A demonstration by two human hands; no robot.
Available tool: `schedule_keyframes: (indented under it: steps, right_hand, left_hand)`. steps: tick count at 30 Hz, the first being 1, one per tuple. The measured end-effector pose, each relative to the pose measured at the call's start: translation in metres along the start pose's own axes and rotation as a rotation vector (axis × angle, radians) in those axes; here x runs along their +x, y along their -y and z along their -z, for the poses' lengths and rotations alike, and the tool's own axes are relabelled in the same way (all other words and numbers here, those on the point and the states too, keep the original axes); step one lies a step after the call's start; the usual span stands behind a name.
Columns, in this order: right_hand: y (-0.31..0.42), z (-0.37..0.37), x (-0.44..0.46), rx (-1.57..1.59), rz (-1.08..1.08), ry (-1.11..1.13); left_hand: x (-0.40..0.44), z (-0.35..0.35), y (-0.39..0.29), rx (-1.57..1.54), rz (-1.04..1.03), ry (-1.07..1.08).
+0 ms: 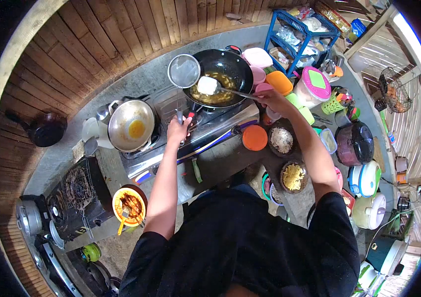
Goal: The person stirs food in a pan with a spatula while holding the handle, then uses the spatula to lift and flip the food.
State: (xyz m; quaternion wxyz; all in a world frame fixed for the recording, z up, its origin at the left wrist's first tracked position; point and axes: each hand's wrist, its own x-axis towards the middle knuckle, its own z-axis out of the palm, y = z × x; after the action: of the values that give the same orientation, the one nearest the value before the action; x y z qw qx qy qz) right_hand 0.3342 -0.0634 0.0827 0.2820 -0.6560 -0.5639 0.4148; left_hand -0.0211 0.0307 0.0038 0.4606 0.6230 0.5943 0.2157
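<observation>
My left hand (178,130) is closed round the handle of a round mesh strainer (184,69), whose basket is at the left rim of a black wok (242,74). The wok's red-and-black handle is close to my left fingers. In the wok, small yellowish pieces (228,81) lie in bubbling oil. My right hand (275,101), also closed, grips the long handle of a metal spatula (207,86). Its bright blade is over the oil; whether it touches the pieces I cannot tell. The wok sits on the right side of a gas stove (171,153).
A pale pan (116,126) with some oil is on the left burner. An orange bowl (115,204) with red food is at lower left. Orange lid (255,137), bowl of white shreds (281,140) and bowl of yellow pieces (293,176) are at right, below plastic containers (312,84) and a blue rack (270,37).
</observation>
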Motion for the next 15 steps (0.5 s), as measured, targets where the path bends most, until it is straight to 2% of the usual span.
schedule_keyframes:
  steps: [2, 3, 5, 8, 12, 14, 15]
  right_hand:
    - [-0.028, 0.001, 0.018, -0.167, 0.228, -0.138]
    - [-0.020, 0.001, 0.013, -0.168, 0.228, -0.137]
    - [0.008, -0.002, 0.000, -0.481, 0.144, -0.380]
    - [-0.007, -0.004, 0.013, -0.541, 0.027, -0.486]
    - [-0.037, -0.007, 0.031, -0.700, 0.025, -0.554]
    - [-0.074, -0.009, 0.057, -0.719, 0.315, -0.589]
    - [-0.077, -0.011, 0.063, -0.718, 0.316, -0.589]
  left_hand:
    - [0.002, -0.001, 0.002, 0.011, -0.012, -0.007]
    - [0.003, -0.001, 0.003, 0.023, -0.022, -0.014]
    - [0.001, -0.001, 0.002, 0.011, -0.026, -0.017]
    - [0.002, -0.001, 0.004, -0.007, -0.041, -0.014]
    - [0.004, -0.002, 0.006, -0.024, -0.041, -0.010]
    - [0.002, -0.001, 0.004, -0.024, -0.032, -0.006]
    - [0.003, -0.001, 0.004, -0.025, -0.024, -0.002]
